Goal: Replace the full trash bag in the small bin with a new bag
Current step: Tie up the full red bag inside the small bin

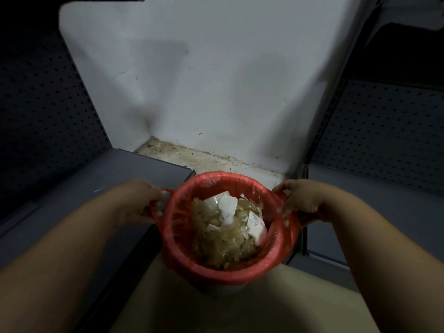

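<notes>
A red plastic trash bag (pixel 179 227) lines a small round bin on the floor in the lower middle of the head view, its edge folded over the bin's rim. Crumpled clear plastic and white paper scraps (pixel 228 219) fill the inside. Only a grey sliver of the bin (pixel 216 290) shows below the bag. My left hand (pixel 141 203) grips the bag's left handle loop beside the rim. My right hand (pixel 302 200) pinches the bag's right handle loop at the opposite side.
Dark grey shelf units with perforated back panels stand at the left (pixel 96 188) and the right (pixel 360 200), leaving a narrow gap around the bin. A white wall (pixel 216 80) closes the back, with a dirty strip of floor (pixel 192 157) at its foot.
</notes>
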`<state>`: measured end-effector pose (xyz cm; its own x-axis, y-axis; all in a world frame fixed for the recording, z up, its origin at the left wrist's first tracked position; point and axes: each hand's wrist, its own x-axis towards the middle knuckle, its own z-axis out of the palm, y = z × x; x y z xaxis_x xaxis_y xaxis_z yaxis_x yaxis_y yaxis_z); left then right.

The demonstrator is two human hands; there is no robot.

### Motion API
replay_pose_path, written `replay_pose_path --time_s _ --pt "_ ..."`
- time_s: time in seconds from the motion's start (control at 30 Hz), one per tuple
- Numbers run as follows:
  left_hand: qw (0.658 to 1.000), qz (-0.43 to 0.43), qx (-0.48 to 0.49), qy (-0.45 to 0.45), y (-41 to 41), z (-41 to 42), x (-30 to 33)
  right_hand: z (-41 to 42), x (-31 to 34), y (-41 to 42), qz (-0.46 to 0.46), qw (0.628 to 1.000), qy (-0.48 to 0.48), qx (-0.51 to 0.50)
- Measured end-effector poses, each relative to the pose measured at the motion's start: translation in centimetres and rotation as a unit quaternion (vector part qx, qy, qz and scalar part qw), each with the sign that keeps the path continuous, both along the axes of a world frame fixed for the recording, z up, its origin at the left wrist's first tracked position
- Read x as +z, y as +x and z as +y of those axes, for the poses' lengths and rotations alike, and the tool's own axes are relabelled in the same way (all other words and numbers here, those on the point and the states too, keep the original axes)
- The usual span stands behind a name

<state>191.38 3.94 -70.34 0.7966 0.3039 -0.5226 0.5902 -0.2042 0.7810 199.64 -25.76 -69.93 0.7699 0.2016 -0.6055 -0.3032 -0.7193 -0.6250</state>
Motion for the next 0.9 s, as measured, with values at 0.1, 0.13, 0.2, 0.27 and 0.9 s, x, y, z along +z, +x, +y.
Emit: replay_pose_path --time_s 0.1,0.13,0.2,0.27,0.9 --pt "1.000 0.013 -0.011 -0.007 -0.5 0.5 0.2 -0.2 -0.1 0.2 -0.001 1.000 -0.001 0.015" --pt "1.000 0.012 -0.007 -0.010 -0.6 0.7 0.2 -0.4 -0.1 0.3 0.003 1.000 0.008 0.015" --pt "1.000 0.006 0.007 -0.022 -0.7 1.1 0.1 -0.5 -0.1 0.4 0.016 0.999 0.032 0.006" --pt "0.999 0.000 0.020 -0.031 -0.7 1.3 -0.1 -0.6 -0.2 0.4 0.036 0.998 0.057 -0.009" --pt "0.989 0.098 -0.102 0.042 -3.0 1.2 -2.3 -0.2 -0.2 -2.6 0.073 0.973 -0.192 0.101"
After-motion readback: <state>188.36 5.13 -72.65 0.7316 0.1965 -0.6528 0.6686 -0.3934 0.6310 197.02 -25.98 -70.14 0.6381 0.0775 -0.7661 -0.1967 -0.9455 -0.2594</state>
